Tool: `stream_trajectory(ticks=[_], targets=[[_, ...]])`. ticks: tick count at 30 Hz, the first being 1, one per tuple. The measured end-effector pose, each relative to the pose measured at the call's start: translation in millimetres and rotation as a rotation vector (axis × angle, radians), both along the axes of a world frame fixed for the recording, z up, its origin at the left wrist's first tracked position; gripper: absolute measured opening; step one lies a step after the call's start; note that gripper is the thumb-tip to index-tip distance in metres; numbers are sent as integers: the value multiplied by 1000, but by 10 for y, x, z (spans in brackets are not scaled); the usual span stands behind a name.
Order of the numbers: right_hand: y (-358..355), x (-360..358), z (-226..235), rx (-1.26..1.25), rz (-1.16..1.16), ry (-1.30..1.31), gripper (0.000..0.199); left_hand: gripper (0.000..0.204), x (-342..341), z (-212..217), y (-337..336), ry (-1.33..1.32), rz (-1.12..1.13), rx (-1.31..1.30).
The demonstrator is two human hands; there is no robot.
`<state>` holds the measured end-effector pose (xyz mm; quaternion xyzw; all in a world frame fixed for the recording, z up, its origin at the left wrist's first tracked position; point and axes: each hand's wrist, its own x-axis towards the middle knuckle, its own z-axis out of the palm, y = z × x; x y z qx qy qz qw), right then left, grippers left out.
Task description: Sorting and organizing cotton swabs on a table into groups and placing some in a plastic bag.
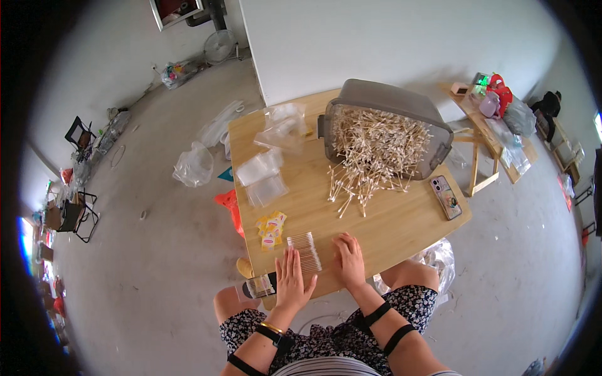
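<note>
A flat row of cotton swabs [305,252] lies side by side on the wooden table [376,235] in front of me. My left hand [292,283] is stretched out flat over the row's left edge, fingers straight and thumb apart. To the right of the row, my right hand [351,262] rests on the tabletop with loosely bent fingers and nothing visible in it. Left of my left hand, another bundle of swabs [261,286] lies at the table edge, on or beside a black piece and clear plastic. Small yellow-and-white paper slips [271,229] are piled beyond it.
A grey plastic bin [389,100] lies tipped on its side, loose swabs [379,147] spilling toward me. Clear plastic bags [260,169] lie at the table's left, a phone [446,197] at its right edge. A side table [501,141] with bags stands to the far right.
</note>
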<state>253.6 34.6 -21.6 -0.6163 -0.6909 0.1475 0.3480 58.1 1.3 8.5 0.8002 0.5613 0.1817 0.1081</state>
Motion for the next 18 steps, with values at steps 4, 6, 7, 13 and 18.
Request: stream_trajectory(ticks=[4, 6, 7, 13, 18], targets=[[-74, -66, 131, -10, 49, 89, 35, 78, -215, -53, -328, -179, -27, -67], [-137, -154, 166, -4, 107, 9, 34, 74, -240, -60, -414, -208, -10, -89], [-178, -225, 188, -8, 135, -36, 34, 73, -245, -60, -434, -201, -19, -96], [-172, -478, 284, -16, 247, -149, 38, 67, -258, -56, -430, -221, 3, -69], [-90, -531, 284, 3, 261, -234, 41, 61, -304, 25, -372, -183, 52, -33]])
